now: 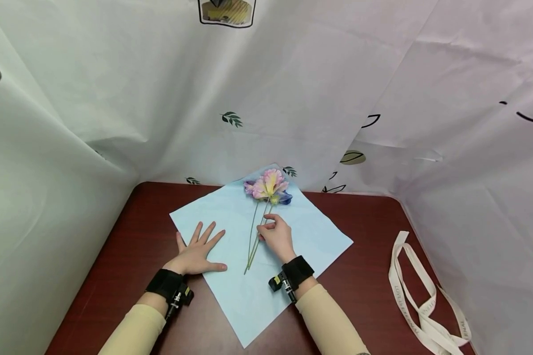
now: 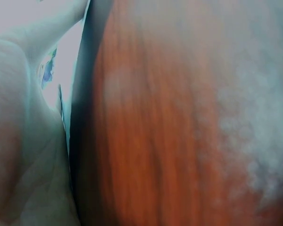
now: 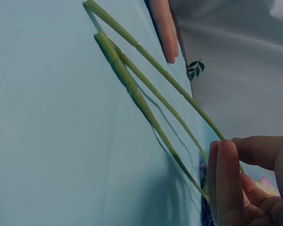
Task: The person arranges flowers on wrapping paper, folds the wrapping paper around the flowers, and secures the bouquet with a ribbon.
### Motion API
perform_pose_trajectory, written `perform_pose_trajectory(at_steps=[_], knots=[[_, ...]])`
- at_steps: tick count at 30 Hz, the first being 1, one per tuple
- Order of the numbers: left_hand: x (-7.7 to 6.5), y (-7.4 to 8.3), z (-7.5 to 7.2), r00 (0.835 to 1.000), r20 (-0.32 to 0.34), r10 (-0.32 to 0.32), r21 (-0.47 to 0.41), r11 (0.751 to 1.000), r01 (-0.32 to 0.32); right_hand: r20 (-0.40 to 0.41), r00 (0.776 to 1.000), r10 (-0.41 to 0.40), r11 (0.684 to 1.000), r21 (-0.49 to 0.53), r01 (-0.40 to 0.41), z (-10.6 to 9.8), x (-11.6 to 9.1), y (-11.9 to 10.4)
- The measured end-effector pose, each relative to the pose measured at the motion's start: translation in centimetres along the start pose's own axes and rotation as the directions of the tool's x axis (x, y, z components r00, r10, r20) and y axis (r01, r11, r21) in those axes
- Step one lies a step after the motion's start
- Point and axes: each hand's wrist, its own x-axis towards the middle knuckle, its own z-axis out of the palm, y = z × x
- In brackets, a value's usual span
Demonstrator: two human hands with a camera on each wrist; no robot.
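Note:
A sheet of light blue wrapping paper lies diagonally across the table, its far corner at the back wall. On it lie three artificial flowers with pink, purple and blue petals, their green stems pointing toward me. My right hand pinches a stem between thumb and fingers; the right wrist view shows the pinched stem beside two thicker-ended ones. With fingers spread, my left hand rests flat on the paper's left edge. Mostly tabletop fills the left wrist view, with the palm at its left side.
A white printed ribbon lies in loose loops at the right side of the dark red table. White fabric with leaf prints hangs behind and along both sides.

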Motion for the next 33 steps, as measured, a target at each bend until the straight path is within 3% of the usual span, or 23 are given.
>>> perform_pose_trajectory(at_steps=[7, 21, 27, 30, 33], knots=[[-0.3, 1.0, -0.8, 1.0, 0.014, -0.013, 0.064, 0.998, 0.012, 0.003, 1.0, -0.003, 1.0, 0.001, 0.003, -0.1, -0.4, 0.4], [-0.1, 1.0, -0.6, 0.999, 0.03, -0.022, 0.07, 0.997, 0.02, -0.033, 0.999, 0.002, 1.0, 0.005, -0.002, -0.7, -0.8, 0.1], [-0.3, 1.1, -0.8, 1.0, 0.025, -0.007, 0.054, 0.999, 0.006, -0.037, 0.999, -0.036, 0.997, -0.065, 0.034, -1.7, -2.7, 0.2], [-0.4, 1.0, -0.9, 1.0, 0.018, -0.008, 0.061, 0.998, 0.007, 0.028, 0.993, -0.112, 0.975, -0.191, 0.115, -2.7, -4.1, 0.8], [-0.6, 1.0, -0.8, 1.0, 0.017, -0.011, 0.078, 0.997, 0.01, 0.162, 0.958, -0.237, 0.901, -0.332, 0.279, -4.1, -5.5, 1.6]])
